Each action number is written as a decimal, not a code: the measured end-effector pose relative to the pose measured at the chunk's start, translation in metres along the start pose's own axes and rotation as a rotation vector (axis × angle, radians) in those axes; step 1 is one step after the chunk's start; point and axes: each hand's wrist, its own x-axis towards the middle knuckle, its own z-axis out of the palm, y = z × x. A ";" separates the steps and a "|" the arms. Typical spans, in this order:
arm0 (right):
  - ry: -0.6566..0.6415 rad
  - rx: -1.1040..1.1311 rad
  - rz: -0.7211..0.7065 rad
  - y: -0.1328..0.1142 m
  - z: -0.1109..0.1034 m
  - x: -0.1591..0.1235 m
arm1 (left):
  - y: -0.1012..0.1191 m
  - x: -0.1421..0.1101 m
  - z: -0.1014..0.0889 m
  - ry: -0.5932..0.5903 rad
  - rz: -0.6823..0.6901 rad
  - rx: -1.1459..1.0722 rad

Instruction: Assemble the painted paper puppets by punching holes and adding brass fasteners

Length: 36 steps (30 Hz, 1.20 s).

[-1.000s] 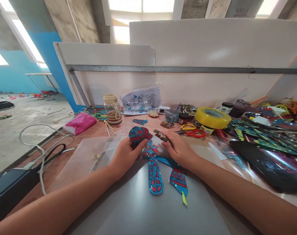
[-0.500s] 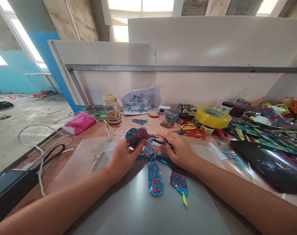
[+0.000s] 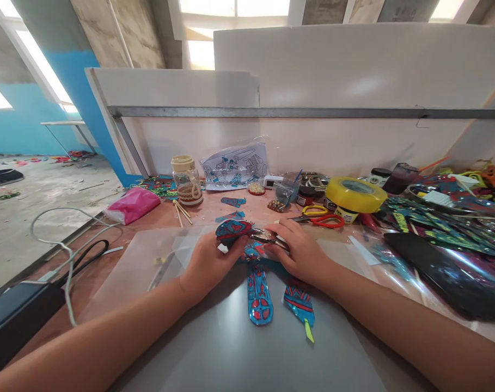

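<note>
Cutout (rounded, blue-and-red patterned) is pinched in left hand over the pinkish surface, probably so it's steadied for the silvery metal plier-like tool gripped in right hand.

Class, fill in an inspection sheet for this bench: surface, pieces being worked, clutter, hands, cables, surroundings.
Surface: pinkish table, partly covered by a grey sheet.
Pieces being worked: blue-and-red piece, raised; metal tool at its right edge, contact unclear; rounded strip and lime-tipped piece lying nearer the wearer.
Clutter: yellow tape roll, lidded jar, pink bag, long black object.
Hands: left hand holds the blue-and-red piece; right hand holds the metal tool.
Cables: pale cable looped beside a black box, left.
Surroundings: white panel behind; scraps on the floor.
</note>
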 end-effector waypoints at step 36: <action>-0.087 -0.058 0.077 0.002 0.001 0.002 | -0.004 -0.004 0.001 -0.041 0.042 0.051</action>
